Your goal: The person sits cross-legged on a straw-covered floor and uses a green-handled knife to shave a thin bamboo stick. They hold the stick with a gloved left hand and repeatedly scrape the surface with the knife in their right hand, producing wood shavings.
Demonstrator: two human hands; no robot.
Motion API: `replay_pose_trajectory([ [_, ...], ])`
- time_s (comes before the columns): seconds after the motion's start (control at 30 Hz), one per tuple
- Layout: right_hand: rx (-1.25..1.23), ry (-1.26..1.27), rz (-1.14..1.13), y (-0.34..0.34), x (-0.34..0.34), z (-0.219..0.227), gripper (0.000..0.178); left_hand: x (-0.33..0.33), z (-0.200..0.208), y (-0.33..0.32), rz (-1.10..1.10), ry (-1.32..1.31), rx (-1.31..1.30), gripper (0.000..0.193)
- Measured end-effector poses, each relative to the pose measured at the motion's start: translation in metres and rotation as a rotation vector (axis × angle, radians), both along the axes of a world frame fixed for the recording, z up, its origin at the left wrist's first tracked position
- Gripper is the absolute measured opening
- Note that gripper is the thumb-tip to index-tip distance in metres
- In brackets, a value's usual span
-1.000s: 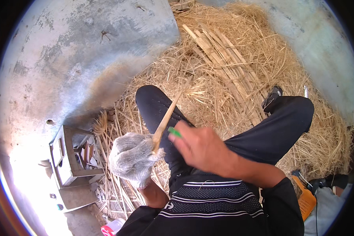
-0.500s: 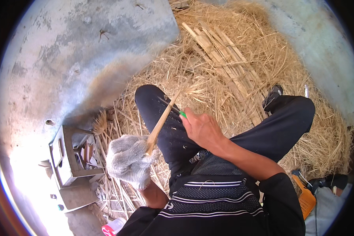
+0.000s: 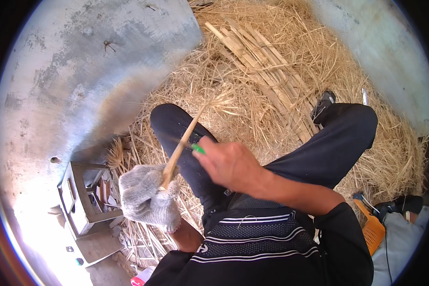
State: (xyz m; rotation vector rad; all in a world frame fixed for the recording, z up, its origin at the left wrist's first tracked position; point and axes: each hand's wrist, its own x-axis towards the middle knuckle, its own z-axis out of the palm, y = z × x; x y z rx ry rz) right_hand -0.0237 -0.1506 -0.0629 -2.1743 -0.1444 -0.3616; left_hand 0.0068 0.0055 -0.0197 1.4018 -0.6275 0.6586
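Observation:
My left hand [image 3: 150, 195], in a grey knitted glove, is closed round the thick lower end of a pale bamboo strip [image 3: 180, 148]. The strip slants up and away over my left thigh, and its far end frays into thin curled shavings [image 3: 221, 101]. My bare right hand [image 3: 231, 164] grips a knife [image 3: 198, 148] by its green handle. The thin dark blade lies across the strip a little above the glove and is partly blurred. My right fingers cover most of the handle.
Heaps of fine shavings [image 3: 338, 62] cover the floor, with a bundle of split bamboo strips [image 3: 267, 71] lying on them. A wooden stool frame [image 3: 83, 200] holding scraps stands at left. An orange plastic piece [image 3: 372, 233] sits at right. A grey wall [image 3: 95, 57] rises on the left.
My right hand and the knife have moved down and left along the strip, nearer the gloved hand. The left hand with the strip has shifted slightly left. The whole view has shifted a little.

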Motion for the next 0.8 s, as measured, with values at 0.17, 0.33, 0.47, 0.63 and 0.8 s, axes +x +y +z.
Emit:
replay_pose_trajectory([
  [0.17, -0.003, 0.014, -0.107, 0.001, 0.008, -0.016, 0.020, 0.004, 0.001, -0.005, 0.095, -0.037, 0.016, 0.037],
  [0.33, -0.053, -0.113, -0.021, 0.014, -0.011, 0.012, 0.019, 0.006, -0.003, 0.005, 0.174, -0.123, 0.127, 0.034],
  [0.47, -0.117, 0.084, -0.164, -0.001, 0.006, -0.019, 0.024, 0.001, 0.004, 0.000, 0.111, 0.009, 0.060, 0.028],
  [0.63, 0.030, -0.002, -0.037, 0.006, -0.008, 0.001, 0.026, -0.005, -0.002, -0.004, 0.065, -0.029, -0.021, 0.033],
  [0.8, -0.100, 0.152, -0.194, -0.011, 0.019, -0.048, 0.027, -0.004, 0.000, -0.001, 0.034, 0.058, -0.036, 0.035],
])
